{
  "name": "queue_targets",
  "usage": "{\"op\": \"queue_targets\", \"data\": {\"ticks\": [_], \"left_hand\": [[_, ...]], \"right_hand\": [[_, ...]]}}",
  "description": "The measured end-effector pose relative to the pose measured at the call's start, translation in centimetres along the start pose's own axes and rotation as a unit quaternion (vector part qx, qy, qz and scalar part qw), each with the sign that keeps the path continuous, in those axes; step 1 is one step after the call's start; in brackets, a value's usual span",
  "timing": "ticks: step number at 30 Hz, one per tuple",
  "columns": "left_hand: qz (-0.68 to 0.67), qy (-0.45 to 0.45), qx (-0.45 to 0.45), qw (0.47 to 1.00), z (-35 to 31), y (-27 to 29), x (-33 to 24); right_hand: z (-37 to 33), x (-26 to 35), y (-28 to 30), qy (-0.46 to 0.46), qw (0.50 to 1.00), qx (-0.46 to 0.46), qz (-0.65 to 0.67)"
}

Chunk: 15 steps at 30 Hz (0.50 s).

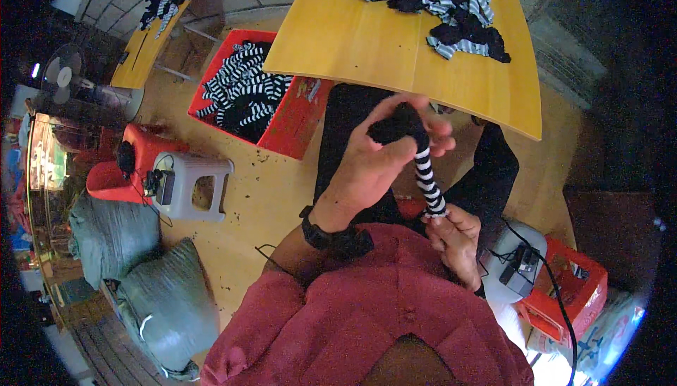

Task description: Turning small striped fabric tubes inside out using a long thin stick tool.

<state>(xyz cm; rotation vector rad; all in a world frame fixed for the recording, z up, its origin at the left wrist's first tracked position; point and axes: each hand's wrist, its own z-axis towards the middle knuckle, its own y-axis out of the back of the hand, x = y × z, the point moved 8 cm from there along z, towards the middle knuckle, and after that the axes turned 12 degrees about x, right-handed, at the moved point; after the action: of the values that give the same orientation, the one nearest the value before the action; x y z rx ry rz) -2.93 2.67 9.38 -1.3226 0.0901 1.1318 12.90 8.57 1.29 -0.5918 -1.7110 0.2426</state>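
A narrow knitted tube [427, 176] with black and white stripes stretches between my two hands above my lap. Its upper end is a fuzzy black bunch [396, 130]; whether it is a sock or some other knit piece I cannot make out. My left hand [377, 153], with a dark watch at the wrist, curls its thumb and fingers around the black bunch. Lower and to the right, my right hand [453, 238] pinches the white-edged lower end of the tube.
Ahead stands a yellow wooden table [338, 33] with black and grey-striped pieces [451, 5] heaped on it. Left of it, a red bin [282, 121] holds many striped knits. Grey and red stools [197, 185] and full green sacks [169, 301] are at left; a red crate [571, 287] is at right.
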Motion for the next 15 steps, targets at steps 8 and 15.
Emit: {"op": "queue_targets", "data": {"ticks": [8,15], "left_hand": [[-0.061,0.019,0.009,0.998,0.9,0.0,0.7],[-0.178,0.036,0.107,0.978,0.2,-1.8,2.2]], "right_hand": [[-1.1,0.8,0.3,0.027,0.977,-0.057,-0.203],[-1.6,1.1,0.2,0.126,0.949,-0.069,-0.282]]}}
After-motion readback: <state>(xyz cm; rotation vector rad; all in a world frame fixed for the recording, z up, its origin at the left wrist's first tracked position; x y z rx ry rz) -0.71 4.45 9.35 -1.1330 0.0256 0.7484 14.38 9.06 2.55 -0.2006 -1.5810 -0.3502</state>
